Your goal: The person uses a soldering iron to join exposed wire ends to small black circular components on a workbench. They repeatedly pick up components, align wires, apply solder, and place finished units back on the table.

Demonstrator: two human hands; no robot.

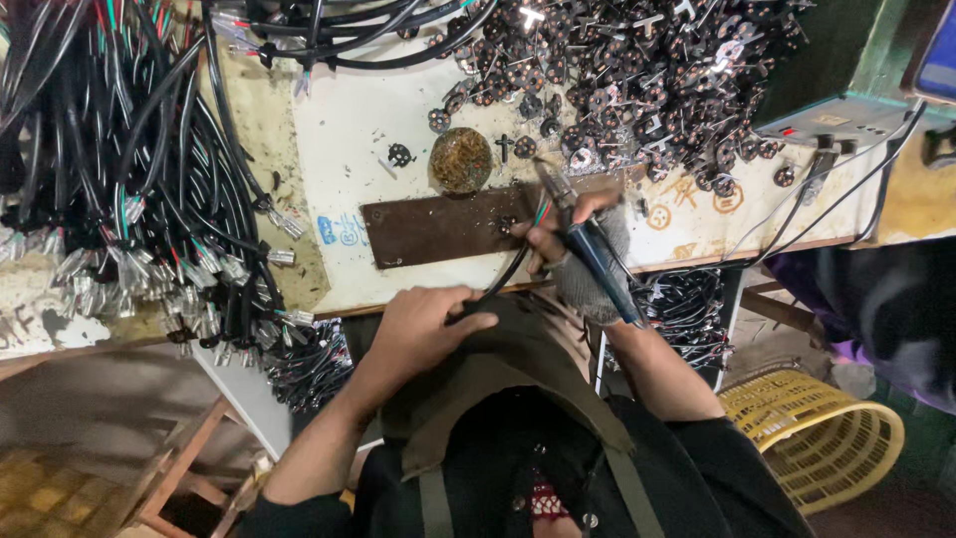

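Now right hand grips soldering iron.

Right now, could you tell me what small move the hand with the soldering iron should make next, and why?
Probably lower the soldering iron tip slightly: the right hand holds it just above the coloured wire ends over the brown plate, while the left hand steadies the black cable.

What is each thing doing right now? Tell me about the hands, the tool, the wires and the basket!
left hand: closed around a black cable.
right hand: gripping the soldering iron.
soldering iron: held, tip near the brown plate.
black cable: held, wire ends at the plate.
brown plate: lying flat on the bench.
metal parts: piled loose.
yellow basket: on the floor, contents hidden.
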